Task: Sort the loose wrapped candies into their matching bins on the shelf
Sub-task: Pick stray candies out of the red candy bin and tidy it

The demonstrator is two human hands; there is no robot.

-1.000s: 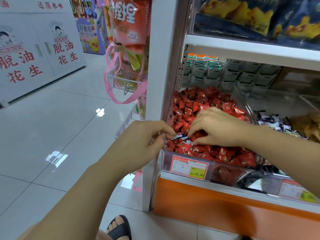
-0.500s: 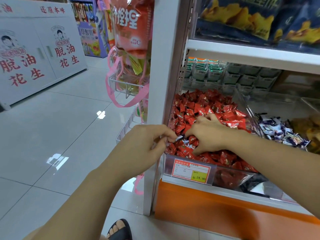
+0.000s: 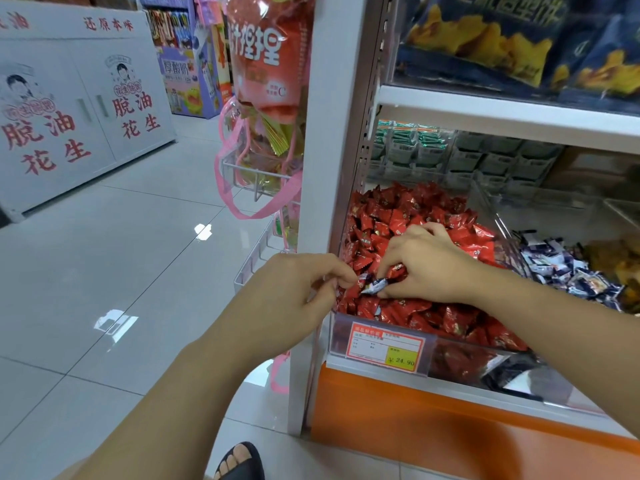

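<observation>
Stray blue-white candy (image 3: 372, 285), above the front-left corner of the red-candy bin (image 3: 460, 351): my left grip (image 3: 294, 289) and right grip (image 3: 426, 268) each pinch 1 end. Transfer to the matching blue-white candies (image 3: 561, 268), next bin rightward, remains.

- You have two hands in view: one left hand (image 3: 294, 289) and one right hand (image 3: 426, 268).
- You can count one dark-blue candy (image 3: 372, 284) between them.
- Red candies (image 3: 415, 220): one heaped bin, too many to count.
- Blue-and-white candies (image 3: 568, 268): one pile, likewise uncountable.
- One orange price label (image 3: 386, 348).
- One sandalled foot (image 3: 239, 462).
</observation>
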